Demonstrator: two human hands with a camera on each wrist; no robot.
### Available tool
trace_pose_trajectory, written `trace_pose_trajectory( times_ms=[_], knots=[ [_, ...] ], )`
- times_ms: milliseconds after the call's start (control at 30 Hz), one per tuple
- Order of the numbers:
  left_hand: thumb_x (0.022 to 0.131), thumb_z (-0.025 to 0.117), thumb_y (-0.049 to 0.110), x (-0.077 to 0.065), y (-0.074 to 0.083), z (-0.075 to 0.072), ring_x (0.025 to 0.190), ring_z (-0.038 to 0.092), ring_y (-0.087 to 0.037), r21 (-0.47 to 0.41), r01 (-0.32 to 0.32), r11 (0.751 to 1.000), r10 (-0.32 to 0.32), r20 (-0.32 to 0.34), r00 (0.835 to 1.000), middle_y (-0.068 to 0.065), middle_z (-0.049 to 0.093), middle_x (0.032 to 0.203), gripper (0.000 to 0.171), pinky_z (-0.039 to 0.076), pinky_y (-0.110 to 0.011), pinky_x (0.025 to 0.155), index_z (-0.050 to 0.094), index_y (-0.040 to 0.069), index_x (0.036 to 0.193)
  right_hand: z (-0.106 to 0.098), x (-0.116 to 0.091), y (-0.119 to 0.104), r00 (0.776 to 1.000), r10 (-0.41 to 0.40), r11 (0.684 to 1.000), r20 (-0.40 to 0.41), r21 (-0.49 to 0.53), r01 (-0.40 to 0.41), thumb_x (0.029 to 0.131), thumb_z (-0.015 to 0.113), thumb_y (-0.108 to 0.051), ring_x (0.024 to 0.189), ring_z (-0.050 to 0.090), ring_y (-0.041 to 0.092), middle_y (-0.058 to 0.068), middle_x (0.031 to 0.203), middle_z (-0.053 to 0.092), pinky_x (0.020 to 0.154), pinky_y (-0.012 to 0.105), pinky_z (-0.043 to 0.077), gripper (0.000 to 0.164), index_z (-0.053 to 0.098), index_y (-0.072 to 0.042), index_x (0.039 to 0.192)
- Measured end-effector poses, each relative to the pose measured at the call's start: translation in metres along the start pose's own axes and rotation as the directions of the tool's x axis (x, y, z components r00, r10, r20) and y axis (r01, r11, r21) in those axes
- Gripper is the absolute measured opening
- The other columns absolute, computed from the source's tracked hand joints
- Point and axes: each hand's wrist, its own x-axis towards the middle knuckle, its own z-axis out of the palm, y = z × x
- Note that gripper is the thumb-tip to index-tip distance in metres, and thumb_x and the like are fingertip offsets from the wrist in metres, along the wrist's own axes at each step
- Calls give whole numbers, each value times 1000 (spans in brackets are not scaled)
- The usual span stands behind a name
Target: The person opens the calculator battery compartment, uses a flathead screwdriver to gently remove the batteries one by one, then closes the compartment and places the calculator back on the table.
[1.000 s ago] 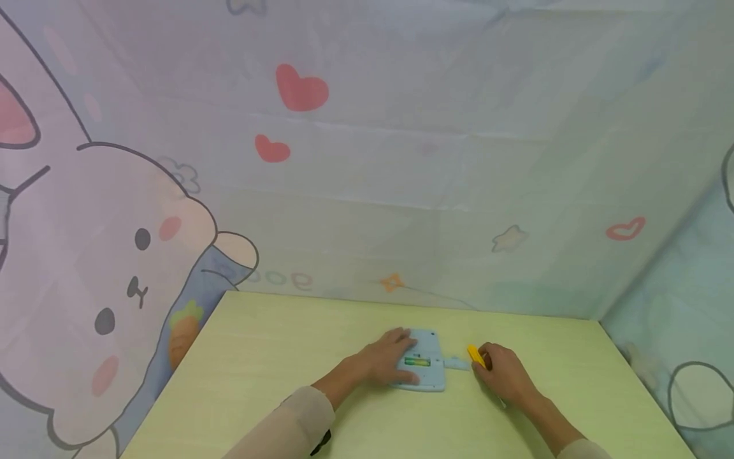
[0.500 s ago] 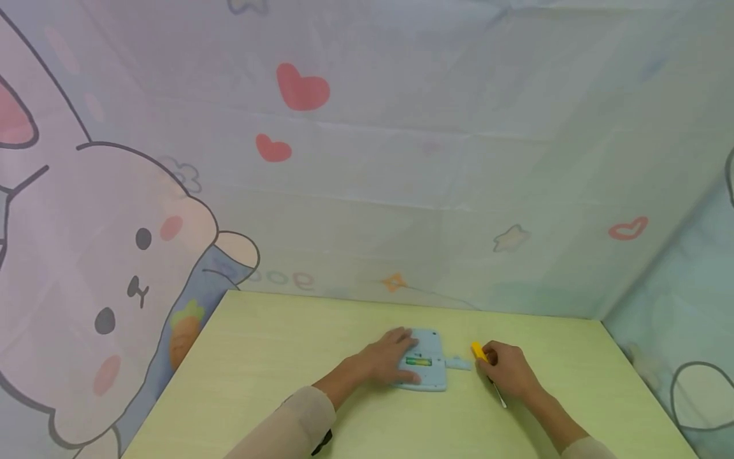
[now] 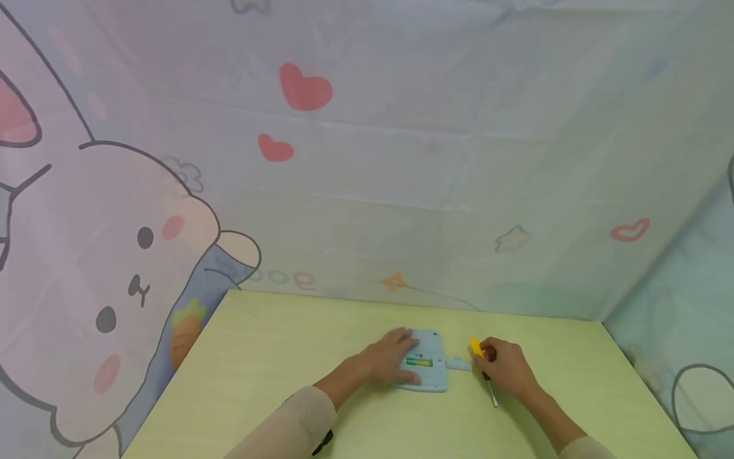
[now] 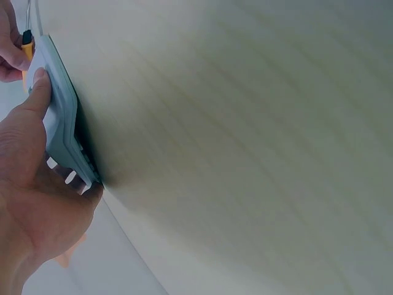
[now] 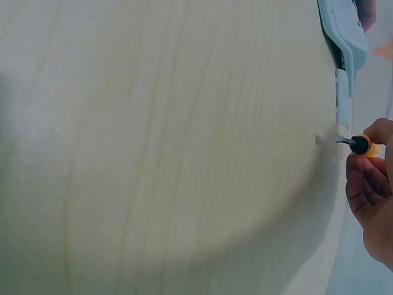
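Observation:
A light blue calculator (image 3: 429, 377) lies back side up on the table, with a green battery (image 3: 420, 362) showing in its compartment. My left hand (image 3: 385, 360) grips its left part, thumb across the near corner and fingers spread over the far side. In the left wrist view the calculator's edge (image 4: 69, 117) sits between thumb and fingers. A small light blue cover (image 3: 458, 364) lies right beside the calculator. Just right of it, my right hand (image 3: 507, 364) pinches a screwdriver by its yellow handle (image 3: 476, 347); the metal shaft (image 3: 492, 394) slants down toward me.
The pale wood-grain table (image 3: 298, 344) ends at a back edge against a printed cloth wall (image 3: 367, 210) with a rabbit and hearts. A dark item (image 3: 323, 442) shows at the left sleeve (image 3: 292, 421).
The screwdriver has turned within my right hand, its shaft coming out from behind the fingers and its tip swinging left. The left hand and the calculator hold still.

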Motion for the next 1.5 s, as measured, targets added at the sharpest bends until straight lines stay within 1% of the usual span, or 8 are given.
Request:
trace_pose_trajectory(
  times_ms=[200, 400, 567, 800, 1067, 1200, 1300, 1500],
  knots=[
    [95, 70, 64, -3, 3, -4, 161, 21, -22, 0, 0, 1000, 0, -1, 1000, -2, 26, 174, 85, 35, -47, 122, 42, 22, 164, -1, 4, -6, 1000, 23, 1000, -8, 16, -23, 95, 78, -12, 72, 57, 14, -1, 79, 64, 65, 28, 51, 19, 73, 2, 106],
    [95, 69, 64, -2, 2, -4, 161, 21, -22, 11, -11, 1000, 11, 0, 1000, -3, 27, 174, 85, 36, -46, 121, 42, 22, 164, -3, 5, -15, 1000, -6, 999, -29, 53, 7, 94, 79, -13, 75, 61, 14, -1, 81, 67, 69, 29, 54, 18, 74, 0, 105],
    [95, 68, 67, 1, -2, 1, 161, 21, -22, 2, -12, 1000, 12, 2, 1000, -2, 26, 174, 86, 37, -48, 121, 41, 22, 164, -4, 8, -22, 999, -18, 997, -45, 74, 21, 94, 81, -14, 76, 63, 14, -1, 83, 68, 71, 31, 55, 21, 74, 1, 107],
    [93, 68, 68, 3, -4, 5, 161, 22, -23, 8, -8, 1000, 8, -3, 1000, -3, 26, 174, 88, 38, -50, 120, 41, 23, 164, -7, 15, -32, 998, -16, 995, -64, 99, 23, 96, 82, -20, 72, 60, 13, -1, 81, 66, 67, 27, 53, 30, 72, 3, 112],
    [93, 68, 69, 3, -3, 2, 161, 22, -22, 15, -7, 1000, 7, -3, 1000, -3, 26, 174, 88, 39, -50, 119, 41, 24, 164, -14, 17, -54, 993, -58, 991, -101, 116, 70, 95, 83, -24, 71, 61, 11, -4, 82, 68, 68, 27, 54, 33, 72, 1, 114],
    [93, 68, 69, 1, -2, 2, 160, 22, -22, 12, -6, 1000, 6, -3, 1000, -2, 26, 174, 88, 39, -49, 119, 41, 24, 164, -15, 18, -63, 993, -63, 986, -99, 150, 77, 96, 82, -25, 71, 63, 11, -2, 85, 69, 67, 27, 55, 35, 70, 0, 117],
    [94, 69, 68, 0, -1, 2, 160, 22, -22, 8, -6, 1000, 6, 2, 1000, -2, 25, 174, 87, 39, -49, 119, 41, 24, 164, -15, 18, -69, 993, -65, 983, -100, 164, 81, 96, 82, -23, 71, 63, 11, -2, 86, 69, 65, 26, 56, 34, 69, 0, 118],
    [94, 69, 68, -2, 1, -2, 160, 23, -22, 6, -1, 1000, 1, 0, 1000, -2, 25, 175, 87, 39, -49, 120, 41, 25, 164, -16, 17, -77, 990, -92, 980, -108, 165, 109, 97, 81, -21, 74, 62, 12, -2, 87, 66, 69, 25, 56, 32, 68, -1, 118]
  ],
)
